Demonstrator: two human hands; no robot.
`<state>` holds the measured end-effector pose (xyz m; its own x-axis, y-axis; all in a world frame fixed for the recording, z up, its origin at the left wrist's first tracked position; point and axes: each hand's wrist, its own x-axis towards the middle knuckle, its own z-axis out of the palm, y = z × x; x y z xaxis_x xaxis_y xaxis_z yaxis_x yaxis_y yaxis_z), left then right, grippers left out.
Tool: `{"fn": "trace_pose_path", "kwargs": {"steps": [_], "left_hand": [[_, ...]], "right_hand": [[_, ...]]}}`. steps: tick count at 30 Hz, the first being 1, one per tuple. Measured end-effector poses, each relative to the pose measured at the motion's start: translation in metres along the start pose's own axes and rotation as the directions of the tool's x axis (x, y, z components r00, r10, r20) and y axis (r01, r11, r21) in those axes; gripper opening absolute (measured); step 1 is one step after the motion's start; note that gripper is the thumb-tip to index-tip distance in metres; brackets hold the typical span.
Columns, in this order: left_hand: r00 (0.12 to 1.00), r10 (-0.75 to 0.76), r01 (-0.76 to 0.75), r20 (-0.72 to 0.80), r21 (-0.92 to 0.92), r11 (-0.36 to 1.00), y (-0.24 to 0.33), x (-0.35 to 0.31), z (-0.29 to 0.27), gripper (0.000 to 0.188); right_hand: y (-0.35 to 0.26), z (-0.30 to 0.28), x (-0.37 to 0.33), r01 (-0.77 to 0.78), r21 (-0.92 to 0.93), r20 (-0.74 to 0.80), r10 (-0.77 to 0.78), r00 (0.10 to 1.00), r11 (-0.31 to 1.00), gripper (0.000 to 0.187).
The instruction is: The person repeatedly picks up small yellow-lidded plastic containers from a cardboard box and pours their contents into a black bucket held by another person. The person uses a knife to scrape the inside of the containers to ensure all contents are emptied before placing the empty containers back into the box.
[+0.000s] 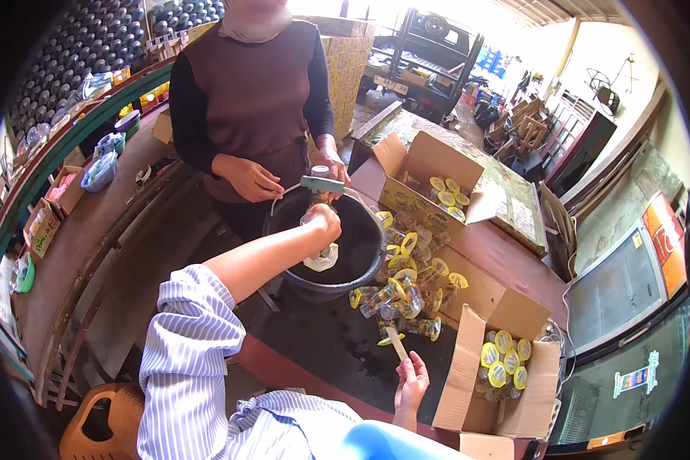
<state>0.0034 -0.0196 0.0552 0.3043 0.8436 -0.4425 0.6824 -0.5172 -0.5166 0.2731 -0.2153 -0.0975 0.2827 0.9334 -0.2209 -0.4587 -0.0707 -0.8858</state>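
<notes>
My left hand (pixel 324 224) is closed over the black bucket (pixel 376 257), its fingers round a clear plastic cup. The cup's pale yellowish lid (pixel 320 258) shows below my hand; most of its body is hidden by my fingers. Low on the right, my right hand (pixel 412 381) pinches a flat pale strip (pixel 396 343), angled up toward a pile of clear cups with yellow lids (pixel 402 295). A teal grip (pixel 322 185) sits on the bucket's wire handle. Across the bucket, a co-worker's hand (pixel 253 178) is near that handle; their other hand (pixel 331 165) is beside a cylindrical container.
One open carton (pixel 429 195) with yellow-lidded cups stands behind the pile; another carton (pixel 533 379) is at the right. A co-worker (pixel 249 84) stands across the bucket. An orange plastic chair (pixel 103 422) is at lower left, a glass-fronted cabinet (pixel 621 383) at the right.
</notes>
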Motion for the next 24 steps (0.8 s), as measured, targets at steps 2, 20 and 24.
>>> {"fn": "trace_pose_path", "kwargs": {"steps": [2, 20, 24], "left_hand": [[1.000, -0.021, 0.022, 0.005, -0.067, 0.998, -0.005, 0.009, 0.013, 0.056], [0.983, 0.006, -0.027, -0.182, -0.112, 0.993, -0.020, -0.003, -0.007, 0.046], [0.978, 0.000, -0.043, -0.208, -0.203, 0.978, -0.020, -0.002, -0.003, 0.040]], "right_hand": [[0.001, 0.003, 0.000, 0.001, -0.006, 0.009, -0.001, 1.000, 1.000, 0.023], [-0.001, 0.000, 0.002, 0.040, -0.051, 0.001, -0.040, 0.999, 0.998, 0.023], [0.002, -0.002, 0.000, 0.050, -0.053, 0.007, -0.049, 0.999, 0.997, 0.024]]}}
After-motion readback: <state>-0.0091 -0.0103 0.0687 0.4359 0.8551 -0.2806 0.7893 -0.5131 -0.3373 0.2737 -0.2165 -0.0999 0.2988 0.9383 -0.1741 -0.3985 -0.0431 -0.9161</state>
